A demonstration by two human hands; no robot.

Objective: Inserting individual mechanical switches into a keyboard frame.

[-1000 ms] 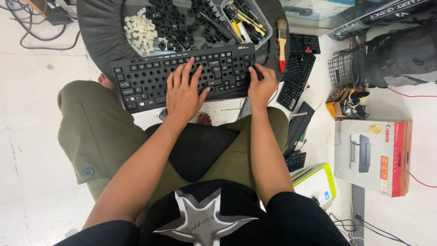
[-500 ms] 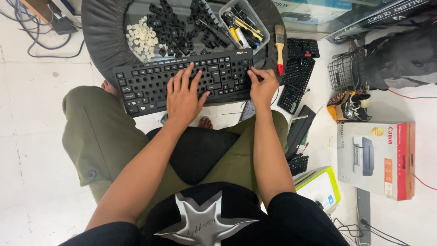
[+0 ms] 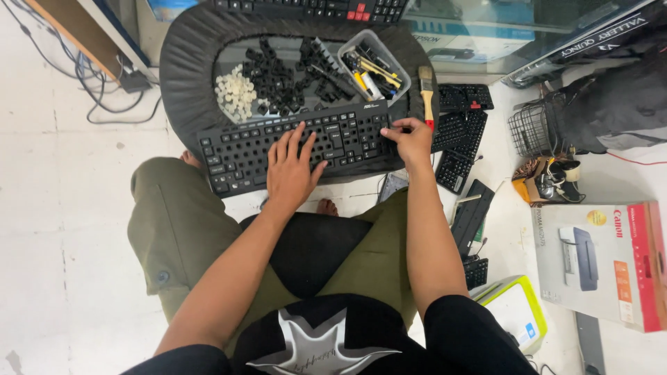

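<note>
Both hands on the keyboard (image 3: 292,146)
Left hand (image 3: 292,173) lies flat, fingers released; right hand (image 3: 410,139) pinches its right edge. Probably light, stiff plastic; hold by the ends.

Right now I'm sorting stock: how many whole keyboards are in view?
2: black keyboard under both hands, another keyboard at the top edge, partly cut off. Keyboard pieces lie right; more may be hidden.

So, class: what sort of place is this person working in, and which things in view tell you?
Probably an informal computer repair spot on a tiled floor: a black keyboard under both hands, heaps of loose keycaps, and spare keyboards alongside.
</note>
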